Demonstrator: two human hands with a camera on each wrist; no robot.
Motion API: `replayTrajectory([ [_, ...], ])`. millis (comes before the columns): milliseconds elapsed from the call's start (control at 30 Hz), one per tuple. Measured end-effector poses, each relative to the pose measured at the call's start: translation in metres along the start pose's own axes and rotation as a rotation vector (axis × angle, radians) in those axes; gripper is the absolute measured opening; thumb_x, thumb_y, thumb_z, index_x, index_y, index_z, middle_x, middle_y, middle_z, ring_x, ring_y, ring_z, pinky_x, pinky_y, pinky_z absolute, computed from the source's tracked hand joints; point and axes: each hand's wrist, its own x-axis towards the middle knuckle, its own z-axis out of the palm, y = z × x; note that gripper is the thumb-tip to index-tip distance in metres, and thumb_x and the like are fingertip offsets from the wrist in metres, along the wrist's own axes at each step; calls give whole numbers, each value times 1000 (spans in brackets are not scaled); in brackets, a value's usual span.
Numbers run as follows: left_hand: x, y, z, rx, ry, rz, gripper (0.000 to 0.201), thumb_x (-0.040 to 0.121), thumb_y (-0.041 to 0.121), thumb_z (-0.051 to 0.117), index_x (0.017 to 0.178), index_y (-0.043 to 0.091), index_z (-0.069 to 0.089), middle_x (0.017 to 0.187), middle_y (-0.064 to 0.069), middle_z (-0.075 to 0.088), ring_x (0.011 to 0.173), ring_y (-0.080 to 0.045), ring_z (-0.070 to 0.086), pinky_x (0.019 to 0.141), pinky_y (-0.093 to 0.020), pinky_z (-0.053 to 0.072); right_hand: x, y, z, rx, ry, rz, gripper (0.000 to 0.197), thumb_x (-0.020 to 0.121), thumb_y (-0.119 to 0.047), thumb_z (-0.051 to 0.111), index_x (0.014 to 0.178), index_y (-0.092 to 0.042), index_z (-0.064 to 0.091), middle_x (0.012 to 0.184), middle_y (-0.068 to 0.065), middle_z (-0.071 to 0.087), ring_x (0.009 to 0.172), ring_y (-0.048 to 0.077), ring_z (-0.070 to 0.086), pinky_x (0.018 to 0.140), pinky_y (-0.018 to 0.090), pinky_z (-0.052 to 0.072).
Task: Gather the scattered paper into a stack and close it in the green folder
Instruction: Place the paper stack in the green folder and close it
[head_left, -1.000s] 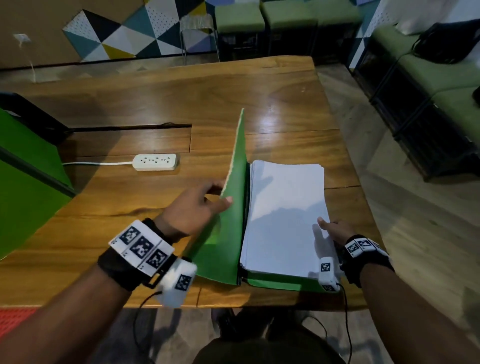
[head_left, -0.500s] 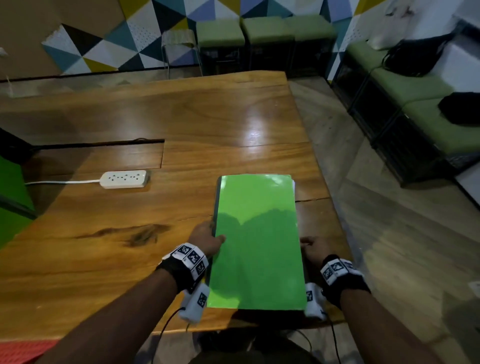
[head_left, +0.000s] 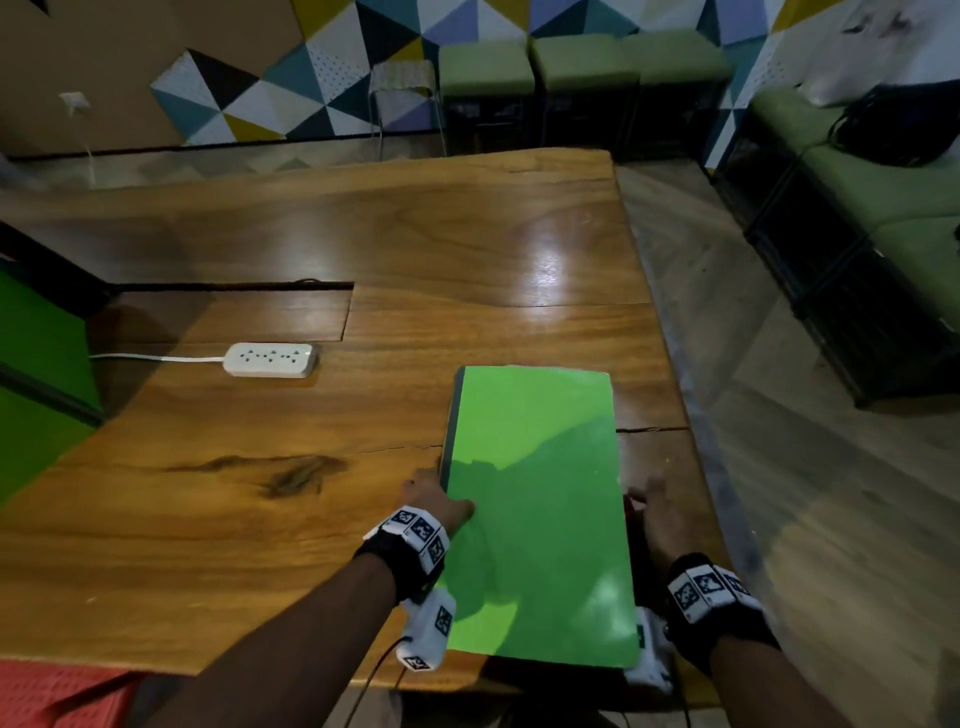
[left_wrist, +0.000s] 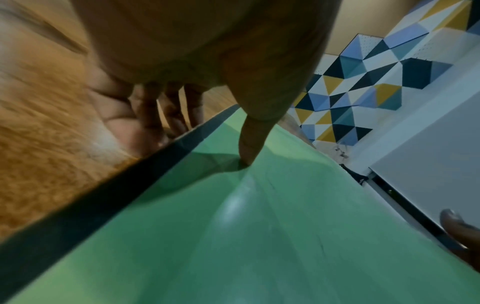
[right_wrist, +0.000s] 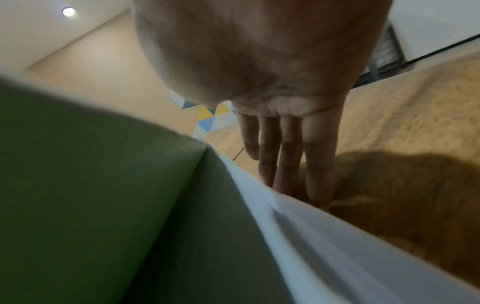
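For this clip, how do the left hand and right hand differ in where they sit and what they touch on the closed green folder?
The left hand sits at the folder's dark spine side; the right hand sits at its open side, where white paper edges show. The left thumb presses on the cover; the right hand's straight fingers lie beside the paper edge, none on the cover. Both are low on the wooden table, flanking the folder's near half.

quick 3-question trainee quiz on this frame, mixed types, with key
1. True or false: the flat green folder on the wooden table lies closed.
2. Which part of the left hand presses on the cover? A thumb, B palm, C knuckles
3. Fill in: the right hand has its fingers straight beside the folder's ___ paper edge.

Key: 1 true; 2 A; 3 white
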Motion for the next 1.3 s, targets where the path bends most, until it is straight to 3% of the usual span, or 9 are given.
replayTrajectory([
  [67, 2, -1, -3, -41, -36, 20, 88, 68, 46, 78, 135, 8, 36, 133, -13, 48, 111, -32, 56, 88, -41, 53, 0, 1, 6, -102, -58, -91, 75, 83, -71, 38, 113, -7, 63, 105, 14, 67, 99, 28, 62, 93, 37, 45],
  [133, 5, -3, -8, -63, -111, 38, 95, 63, 52, 77, 137, 10, 36, 132, -11, 53, 108, -30, 59, 87, -41, 55, -9, -4, 10, -276, -82, -157, 51, 87, -47, 57, 121, -9, 57, 111, 15, 67, 104, 31, 63, 90, 32, 44],
  [267, 2, -14, -19, -22, -165, 78, 100, 60, 59, 75, 138, 13, 33, 134, -8, 52, 112, -29, 58, 91, -41, 52, -27, -17, 22, -365, -75, -190, 39, 92, -17, 58, 128, -3, 49, 120, 19, 62, 109, 32, 59, 94, 35, 45],
  [400, 5, -48, -41, -32, -56, 66, 91, 72, 46, 77, 139, 9, 28, 140, -14, 46, 122, -32, 52, 94, -39, 48, -42, -33, 60, -364, -144, -219, 60, 90, -17, 60, 142, -9, 31, 127, 20, 58, 114, 34, 57, 94, 37, 45],
  [533, 10, -104, -87, -94, 61, 47, 93, 75, 37, 78, 144, 11, 22, 147, -16, 40, 130, -32, 46, 100, -38, 41, -65, -68, 111, -384, -268, -321, 62, 85, -15, 67, 138, -19, 33, 110, 15, 68, 101, 30, 64, 78, 30, 47],
  [667, 16, -165, -129, -130, 108, -27, 85, 77, 32, 78, 142, 13, 26, 143, -14, 45, 127, -32, 49, 101, -38, 42, -94, -99, 171, -343, -369, -408, 63, 83, -11, 69, 135, -24, 35, 117, 9, 65, 100, 25, 63, 82, 27, 47],
  [867, 28, -236, -173, -206, 155, -110, 78, 78, 22, 78, 139, 9, 31, 138, -13, 49, 126, -31, 49, 102, -38, 41, -121, -133, 251, -341, -508, -404, 82, 86, -6, 60, 150, -24, 12, 122, 11, 54, 97, 21, 57, 86, 28, 46],
  [967, 39, -257, -192, -202, 211, -120, 85, 75, 22, 80, 143, 8, 31, 142, -14, 44, 129, -32, 45, 107, -41, 39, -129, -149, 279, -393, -539, -387, 81, 89, -10, 58, 151, -21, 6, 135, 12, 47, 116, 26, 52, 91, 28, 41],
  [1300, 67, -282, -219, -229, 322, -38, 82, 78, 17, 77, 146, 13, 32, 145, -10, 29, 131, -32, 39, 110, -41, 34, -140, -178, 317, -421, -562, -276, 84, 94, -13, 51, 151, -28, -10, 136, 12, 42, 106, 22, 54, 94, 34, 43],
])
